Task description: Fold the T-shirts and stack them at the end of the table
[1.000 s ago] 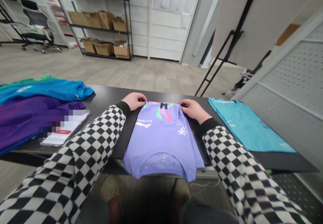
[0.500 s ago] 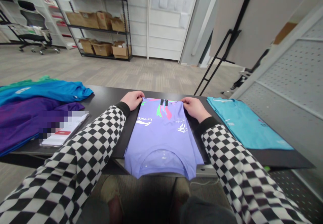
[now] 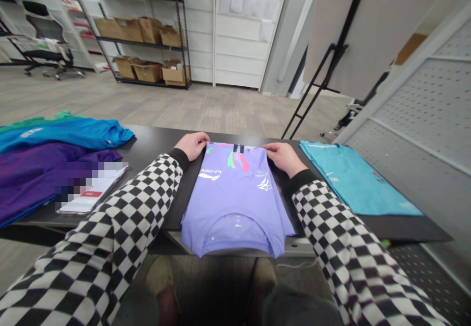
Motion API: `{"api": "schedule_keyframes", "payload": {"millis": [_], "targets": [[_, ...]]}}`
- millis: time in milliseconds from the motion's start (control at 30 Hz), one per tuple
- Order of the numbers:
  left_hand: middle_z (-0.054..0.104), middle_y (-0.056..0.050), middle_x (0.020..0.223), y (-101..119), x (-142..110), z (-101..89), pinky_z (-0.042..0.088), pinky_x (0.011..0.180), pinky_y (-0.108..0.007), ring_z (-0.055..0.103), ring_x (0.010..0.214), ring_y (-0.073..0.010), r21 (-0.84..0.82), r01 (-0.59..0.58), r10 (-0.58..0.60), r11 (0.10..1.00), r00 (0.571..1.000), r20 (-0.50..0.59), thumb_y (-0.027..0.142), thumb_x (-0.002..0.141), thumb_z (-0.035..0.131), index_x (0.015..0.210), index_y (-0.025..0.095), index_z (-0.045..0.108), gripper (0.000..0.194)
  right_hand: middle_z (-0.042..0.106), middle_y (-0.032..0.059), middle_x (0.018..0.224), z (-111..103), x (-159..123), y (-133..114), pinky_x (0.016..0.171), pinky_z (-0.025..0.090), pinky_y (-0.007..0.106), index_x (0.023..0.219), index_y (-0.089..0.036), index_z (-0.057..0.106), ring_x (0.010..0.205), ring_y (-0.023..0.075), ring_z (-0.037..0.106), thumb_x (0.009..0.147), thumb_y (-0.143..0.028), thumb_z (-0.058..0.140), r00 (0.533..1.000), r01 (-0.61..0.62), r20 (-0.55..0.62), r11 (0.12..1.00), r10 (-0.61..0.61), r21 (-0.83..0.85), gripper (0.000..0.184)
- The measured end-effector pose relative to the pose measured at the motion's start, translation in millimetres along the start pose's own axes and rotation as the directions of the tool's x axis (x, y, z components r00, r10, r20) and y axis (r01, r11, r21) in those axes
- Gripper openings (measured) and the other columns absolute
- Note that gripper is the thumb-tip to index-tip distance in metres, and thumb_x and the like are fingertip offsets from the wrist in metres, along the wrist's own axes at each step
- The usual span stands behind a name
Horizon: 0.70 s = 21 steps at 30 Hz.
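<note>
A lavender T-shirt (image 3: 235, 198) with white logos and pink, green and black print lies folded in front of me, its collar towards my body and hanging over the table's near edge. My left hand (image 3: 192, 145) pinches its far left corner. At the far right corner, my right hand (image 3: 282, 157) grips the fabric between thumb and fingers. Both hands have their fingers closed, and the far fold runs straight between them. To the right of my right hand lies a folded turquoise T-shirt (image 3: 362, 179).
On the dark table (image 3: 158, 142), a purple shirt (image 3: 40, 174) and a blue shirt (image 3: 73, 132) are heaped at left, near a phone (image 3: 90, 193). Beyond stand a shelf rack (image 3: 143, 41) with cardboard boxes and a board on a black stand (image 3: 320, 83). A perforated panel (image 3: 415, 105) borders the right.
Both hands keep their hold on the lavender T-shirt's far corners. The shirt lies almost the same; the view has shifted very slightly.
</note>
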<state>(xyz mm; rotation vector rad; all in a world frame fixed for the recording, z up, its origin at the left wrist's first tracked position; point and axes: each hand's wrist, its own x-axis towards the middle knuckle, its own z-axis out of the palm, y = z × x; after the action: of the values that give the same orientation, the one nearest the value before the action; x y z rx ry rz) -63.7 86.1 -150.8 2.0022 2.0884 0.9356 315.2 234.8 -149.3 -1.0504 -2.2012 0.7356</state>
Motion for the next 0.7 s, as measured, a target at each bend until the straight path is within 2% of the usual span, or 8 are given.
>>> {"api": "schedule_keyframes", "payload": {"millis": [133,267,400,500,600,700], "targets": [[0.087,-0.008,0.110,-1,0,2.1,0.059,0.105,-0.037,0.080,0.107,-0.0281,0.008,-0.022,0.022,1.000,1.000,-0.001,0.024,0.098,0.057,0.123,0.024,0.086,0.038,0.090,0.0082,0.111,3,2,6,0.105,0.067,0.042,0.111,-0.023,0.092,0.105,0.0297,0.087,0.093,-0.030,0.084,0.999,-0.039,0.007,0.997,0.038,0.073,0.021],[0.087,-0.010,0.121,0,0,3.6,0.058,0.111,-0.038,0.080,0.113,-0.0285,0.015,-0.038,0.038,0.999,0.999,0.003,0.025,0.102,0.054,0.133,0.022,0.084,0.044,0.087,0.0110,0.126,6,5,12,0.114,0.065,0.047,0.126,-0.021,0.089,0.122,0.0311,0.084,0.093,-0.032,0.086,0.999,-0.034,0.017,0.988,0.032,0.151,0.035],[0.087,-0.010,0.119,2,-1,3.5,0.059,0.109,-0.038,0.080,0.113,-0.0282,0.034,-0.046,0.046,0.998,0.999,0.008,0.026,0.101,0.053,0.138,0.021,0.082,0.047,0.086,0.0108,0.132,3,5,13,0.122,0.059,0.052,0.127,-0.022,0.089,0.130,0.0329,0.080,0.093,-0.033,0.087,1.000,-0.012,0.017,0.995,0.011,0.094,0.035],[0.087,-0.009,0.118,1,0,2.4,0.060,0.107,-0.038,0.080,0.111,-0.0287,0.054,-0.061,0.058,0.997,0.997,0.041,0.028,0.098,0.057,0.132,0.022,0.084,0.044,0.087,0.0090,0.130,1,3,10,0.122,0.059,0.051,0.121,-0.024,0.090,0.128,0.0325,0.081,0.096,-0.034,0.084,0.999,0.008,0.047,0.999,-0.010,0.043,0.028],[0.086,-0.010,0.121,0,1,1.2,0.059,0.109,-0.040,0.079,0.115,-0.0303,0.033,-0.113,0.111,0.993,0.992,0.067,0.032,0.093,0.064,0.125,0.022,0.086,0.040,0.088,0.0078,0.124,-1,1,7,0.116,0.062,0.046,0.120,-0.023,0.090,0.119,0.0295,0.083,0.098,-0.031,0.078,0.994,0.025,0.104,0.998,-0.031,0.061,0.026],[0.085,-0.012,0.124,-1,2,-0.6,0.058,0.112,-0.041,0.077,0.118,-0.0315,0.004,-0.164,0.163,0.986,0.985,0.060,0.035,0.090,0.069,0.121,0.021,0.087,0.039,0.089,0.0083,0.119,-2,0,5,0.110,0.064,0.043,0.116,-0.023,0.090,0.112,0.0287,0.083,0.095,-0.030,0.081,0.996,0.047,0.083,0.999,-0.046,-0.009,0.024]]}}
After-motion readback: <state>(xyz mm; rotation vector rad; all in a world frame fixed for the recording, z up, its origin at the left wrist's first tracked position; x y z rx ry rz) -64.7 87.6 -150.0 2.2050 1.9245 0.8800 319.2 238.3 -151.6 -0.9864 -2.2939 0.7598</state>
